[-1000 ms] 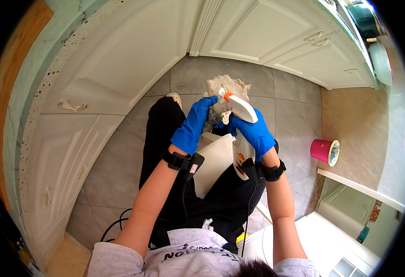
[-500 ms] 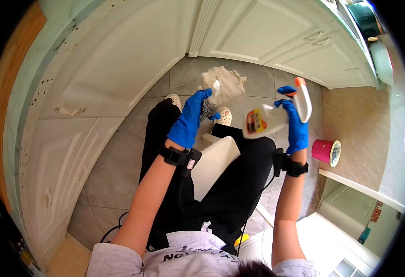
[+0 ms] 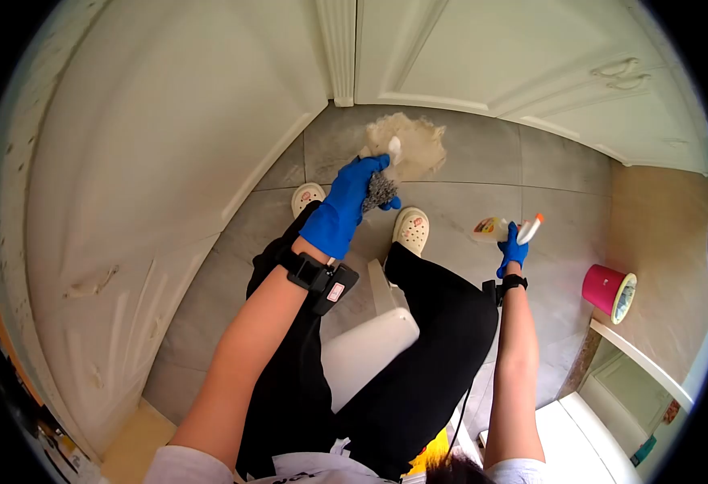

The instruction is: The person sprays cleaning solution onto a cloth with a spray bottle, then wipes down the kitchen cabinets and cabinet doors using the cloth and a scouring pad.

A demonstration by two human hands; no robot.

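Note:
My left hand [image 3: 347, 206], in a blue glove, is closed around a grey, curly scouring pad [image 3: 380, 192] that looks like steel wool. A small white piece [image 3: 394, 146] sticks out past the thumb; I cannot tell whether it belongs to the pad. Just beyond the fingers, a beige rag [image 3: 418, 145] lies crumpled on the grey tiles. Out to the right, my blue-gloved right hand [image 3: 513, 248] grips a white spray bottle [image 3: 493, 229] by its neck. The orange-tipped trigger head points up and right, and the bottle is tilted low near the floor.
White cabinets [image 3: 426, 48] close in the front and left. Beside the right wall stands a pink bin [image 3: 604, 289] with a liner. A white plastic stool or seat [image 3: 370, 355] shows between my legs. My cream clogs [image 3: 411, 230] rest on the tiled floor [image 3: 483, 198].
My right hand has lowered the spray bottle down and away toward the floor. The left hand keeps the scouring pad by the rag. The head view has shifted lower.

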